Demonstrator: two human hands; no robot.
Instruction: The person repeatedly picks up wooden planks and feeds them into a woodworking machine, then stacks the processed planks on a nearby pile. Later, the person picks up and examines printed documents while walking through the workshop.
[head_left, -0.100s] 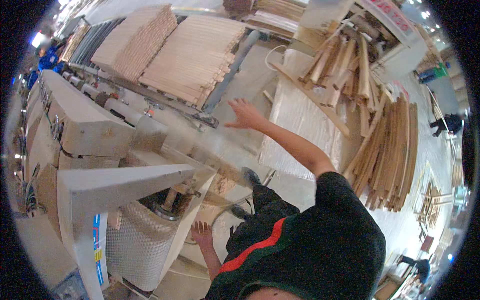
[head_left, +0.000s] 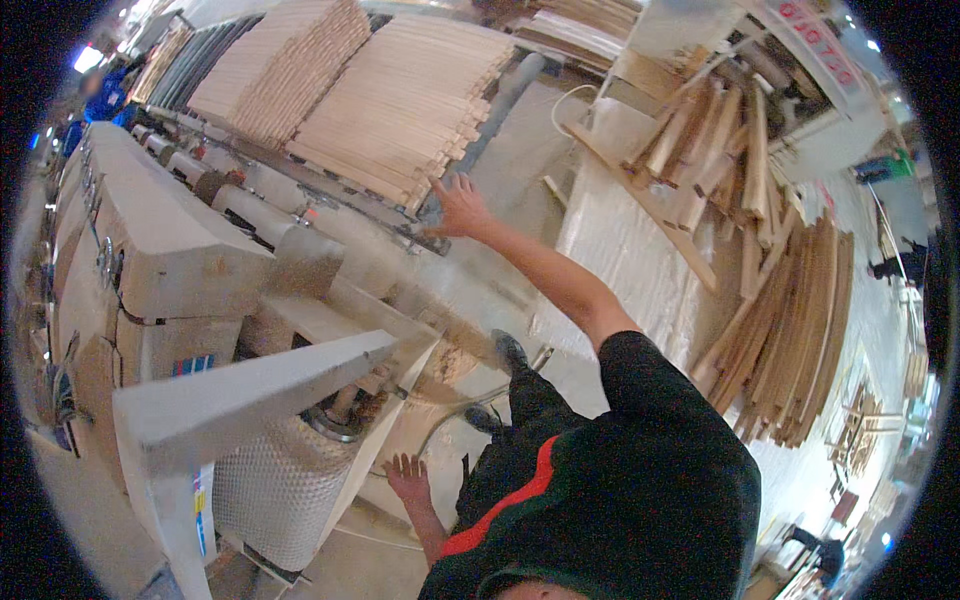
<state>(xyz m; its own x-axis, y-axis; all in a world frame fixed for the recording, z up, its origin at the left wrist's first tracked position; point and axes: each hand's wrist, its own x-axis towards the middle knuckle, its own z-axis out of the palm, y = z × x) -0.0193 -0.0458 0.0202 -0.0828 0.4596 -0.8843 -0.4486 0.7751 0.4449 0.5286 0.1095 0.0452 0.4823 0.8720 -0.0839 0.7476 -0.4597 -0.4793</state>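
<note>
My right hand [head_left: 460, 208] reaches out with its fingers spread and nothing in them. It appears in front of the near end of a stack of pale wooden strips [head_left: 400, 110]; whether it touches the wood I cannot tell. Lower down, my left hand [head_left: 408, 480] hangs beside a machine, fingers apart and holding nothing. Closest to that hand are the machine's light grey beam [head_left: 250, 395] and a metal cover with a raised diamond pattern [head_left: 285, 490].
A second stack of strips [head_left: 270, 75] lies farther left. The long beige machine [head_left: 170, 235] runs along my left side. Loose boards [head_left: 710, 150] and a brown bundle of long strips [head_left: 785, 330] lie to the right. A hose [head_left: 455, 410] crosses the floor by my shoes.
My right hand has moved left, closer to the end of the strip stack. The view has shifted a little, and my left hand has stayed nearly in place.
</note>
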